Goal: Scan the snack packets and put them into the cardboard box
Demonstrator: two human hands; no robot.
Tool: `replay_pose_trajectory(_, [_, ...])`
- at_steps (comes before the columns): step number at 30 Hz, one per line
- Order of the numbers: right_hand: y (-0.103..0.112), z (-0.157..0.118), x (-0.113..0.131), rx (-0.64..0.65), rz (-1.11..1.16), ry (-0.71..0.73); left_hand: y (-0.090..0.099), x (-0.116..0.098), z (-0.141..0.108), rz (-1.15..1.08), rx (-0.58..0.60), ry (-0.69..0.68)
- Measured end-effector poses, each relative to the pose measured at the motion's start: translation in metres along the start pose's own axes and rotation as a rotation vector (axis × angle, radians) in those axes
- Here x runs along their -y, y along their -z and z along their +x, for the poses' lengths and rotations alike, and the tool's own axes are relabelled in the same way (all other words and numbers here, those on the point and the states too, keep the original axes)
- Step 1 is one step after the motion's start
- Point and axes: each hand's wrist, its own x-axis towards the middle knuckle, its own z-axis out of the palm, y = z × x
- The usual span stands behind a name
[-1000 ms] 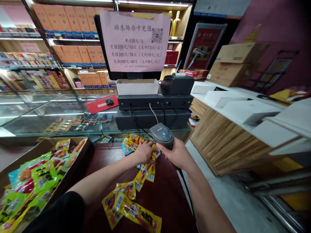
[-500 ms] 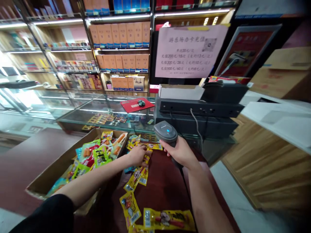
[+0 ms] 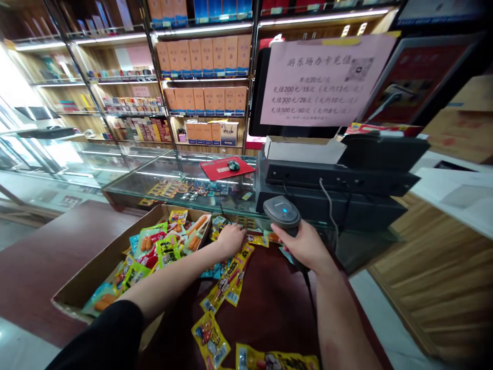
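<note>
My right hand [image 3: 308, 245] is wrapped around the handle of a grey barcode scanner [image 3: 283, 211], which has a blue light on top and a cable running down. The scanner is held above the dark red table. My left hand [image 3: 231, 240] reaches across to the far side of the table, its fingers bent down among snack packets, fingertips hidden. Yellow sausage packets [image 3: 227, 280] lie in a line from that hand towards me, with another yellow packet [image 3: 275, 359] at the bottom. A small teal packet [image 3: 285, 254] shows under the scanner.
An open cardboard box [image 3: 73, 285] of mixed snack packets stands left. Behind is a glass display counter [image 3: 134, 177] with a red mouse pad [image 3: 211, 169]. A black cash-register unit [image 3: 331, 180] and a pink sign [image 3: 316, 87] stand at the back right.
My view has swung slightly left. My left hand has shifted a little farther over the packets and its fingers are more bent. The scanner has moved slightly right, and the teal packet beneath it now shows.
</note>
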Motion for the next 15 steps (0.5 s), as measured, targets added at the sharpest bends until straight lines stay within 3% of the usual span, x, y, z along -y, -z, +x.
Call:
replay_pose_trajectory(3, [0.002, -0.002, 0.001, 0.018, 0.013, -0.005, -0.012, -0.004, 0.011, 0.048, 0.054, 0.028])
replay_pose_trajectory(6, [0.000, -0.006, 0.004, 0.071, 0.082, -0.005, -0.009, -0.004, 0.011, 0.037, 0.054, 0.038])
replay_pose_trajectory(10, [0.001, -0.015, -0.002, 0.221, 0.172, -0.030, 0.023, 0.012, -0.006, -0.161, -0.052, 0.070])
replay_pose_trajectory(15, [0.007, -0.023, -0.010, 0.288, 0.202, -0.028, 0.068, 0.043, -0.046, -0.516, -0.094, 0.250])
